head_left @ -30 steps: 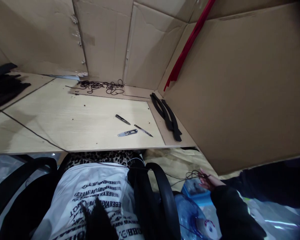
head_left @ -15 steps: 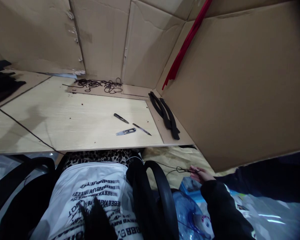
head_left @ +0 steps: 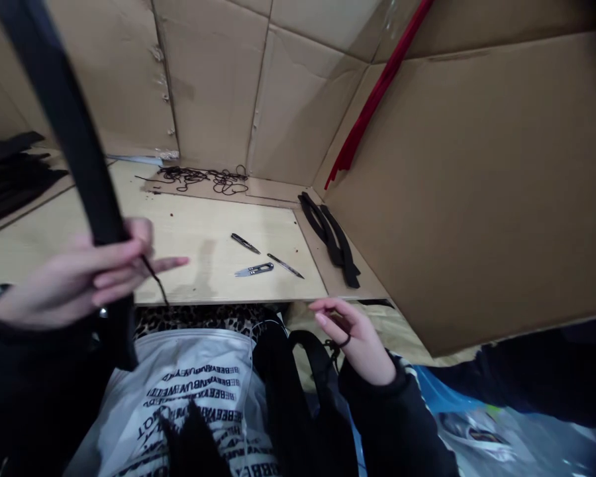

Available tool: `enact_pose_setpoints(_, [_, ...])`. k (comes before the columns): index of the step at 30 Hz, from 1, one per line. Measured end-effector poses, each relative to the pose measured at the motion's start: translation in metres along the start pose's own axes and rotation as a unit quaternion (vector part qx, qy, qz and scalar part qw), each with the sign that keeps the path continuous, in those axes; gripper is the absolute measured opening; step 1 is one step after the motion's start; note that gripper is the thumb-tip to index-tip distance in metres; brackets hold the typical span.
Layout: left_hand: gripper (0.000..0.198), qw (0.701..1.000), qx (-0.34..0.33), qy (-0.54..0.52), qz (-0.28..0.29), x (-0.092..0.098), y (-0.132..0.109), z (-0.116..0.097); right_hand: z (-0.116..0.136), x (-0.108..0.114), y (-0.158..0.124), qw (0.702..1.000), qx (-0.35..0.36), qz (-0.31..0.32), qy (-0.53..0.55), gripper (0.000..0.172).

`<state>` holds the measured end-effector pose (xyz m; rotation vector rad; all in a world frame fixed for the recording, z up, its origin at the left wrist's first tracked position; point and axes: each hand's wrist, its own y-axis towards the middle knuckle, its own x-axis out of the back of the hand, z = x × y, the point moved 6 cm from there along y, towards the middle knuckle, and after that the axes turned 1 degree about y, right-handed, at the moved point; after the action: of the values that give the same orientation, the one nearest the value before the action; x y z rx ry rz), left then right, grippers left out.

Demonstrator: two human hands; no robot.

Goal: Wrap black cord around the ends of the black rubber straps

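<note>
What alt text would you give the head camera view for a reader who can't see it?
A left hand grips a long black strap, and a right hand holds a loop of black cord. Beyond them, a pale wooden board carries thread snips, a tangle of black cord and more black straps, against cardboard walls.

Bright diffuse light, soft faint shadows, blurred left hand [head_left: 74, 278], warped edges

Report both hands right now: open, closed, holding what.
Left hand: closed, holding a black strap.
Right hand: partly closed, holding black cord.
</note>
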<state>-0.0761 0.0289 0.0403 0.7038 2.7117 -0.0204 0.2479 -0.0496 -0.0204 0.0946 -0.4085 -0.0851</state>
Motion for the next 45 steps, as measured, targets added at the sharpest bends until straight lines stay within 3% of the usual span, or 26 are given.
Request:
enact_pose_setpoints(2, [0.010, 0.994, 0.016, -0.042, 0.101, -0.033, 0.007, 0.023, 0.032, -0.015, 0.009, 0.997, 0.053, -0.016, 0.059, 0.024])
enact_pose_setpoints(4, [0.018, 0.982, 0.030, -0.092, 0.164, -0.062, 0.012, 0.044, 0.052, -0.029, 0.019, 0.990, 0.083, -0.035, 0.104, 0.024])
enact_pose_setpoints(7, [0.023, 0.973, 0.038, -0.128, 0.191, -0.091, 0.017, 0.067, 0.071, -0.050, 0.029, 0.985, 0.107, -0.038, 0.131, 0.026])
enact_pose_setpoints(10, [0.028, 0.970, 0.016, -0.149, 0.190, -0.104, 0.016, 0.074, 0.080, -0.066, 0.032, 0.984, 0.126, -0.024, 0.123, 0.026])
enact_pose_setpoints(18, [0.025, 0.979, -0.028, -0.112, 0.169, -0.113, 0.009, 0.071, 0.083, -0.078, 0.031, 0.982, 0.172, -0.065, 0.032, 0.037])
enact_pose_setpoints(21, [0.025, 0.987, -0.025, -0.071, 0.140, -0.114, 0.008, 0.069, 0.084, -0.081, 0.029, 0.976, 0.197, -0.086, -0.009, 0.043])
enact_pose_setpoints(23, [0.023, 0.992, -0.029, -0.051, 0.113, -0.112, 0.008, 0.068, 0.086, -0.083, 0.027, 0.973, 0.213, -0.088, -0.024, 0.038])
enact_pose_setpoints(28, [0.024, 0.994, -0.042, -0.075, 0.067, -0.102, 0.011, 0.067, 0.082, -0.086, 0.023, 0.980, 0.197, -0.036, -0.008, 0.012])
enact_pose_setpoints(32, [0.025, 0.992, -0.020, -0.124, 0.021, -0.093, 0.016, 0.070, 0.068, -0.089, 0.019, 0.986, 0.165, 0.005, 0.037, 0.015])
enact_pose_setpoints(36, [0.024, 0.990, -0.020, -0.135, 0.024, -0.091, 0.018, 0.070, 0.051, -0.094, 0.019, 0.984, 0.129, 0.069, 0.100, 0.021])
enact_pose_setpoints(38, [0.024, 0.990, -0.021, -0.136, 0.037, -0.093, 0.017, 0.071, 0.039, -0.100, 0.019, 0.969, 0.060, 0.122, 0.205, 0.031])
enact_pose_setpoints(41, [0.024, 0.991, -0.020, -0.123, 0.049, -0.096, 0.017, 0.072, 0.026, -0.109, 0.015, 0.915, -0.045, 0.188, 0.354, 0.040])
enact_pose_setpoints(45, [0.025, 0.992, -0.017, -0.116, 0.052, -0.098, 0.016, 0.073, 0.019, -0.116, 0.009, 0.878, -0.086, 0.233, 0.410, 0.045])
